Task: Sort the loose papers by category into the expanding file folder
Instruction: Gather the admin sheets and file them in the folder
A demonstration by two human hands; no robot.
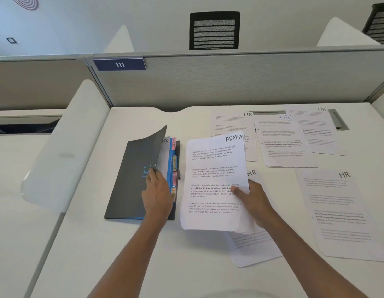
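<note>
A dark grey expanding file folder (pixel 126 186) lies on the white desk (pixel 96 244), its front cover lifted at the right edge. Coloured tabs (pixel 174 168) reading SPORTS, FINANCE and ADMIN show along that edge, with a sheet ending in "RTS" inside. My left hand (pixel 156 194) grips the cover's right edge. My right hand (pixel 253 201) holds a thin stack of papers marked ADMIN (pixel 214 181) just right of the folder, raised off the desk. Several loose sheets marked HR lie to the right, one (pixel 253 248) partly under the stack.
HR sheets (pixel 283 143) fan across the far right of the desk, another HR sheet (pixel 339 214) lies at the near right. A grey partition (pixel 229 80) with a "111" label closes off the back. A cable slot (pixel 338 119) sits at the far right.
</note>
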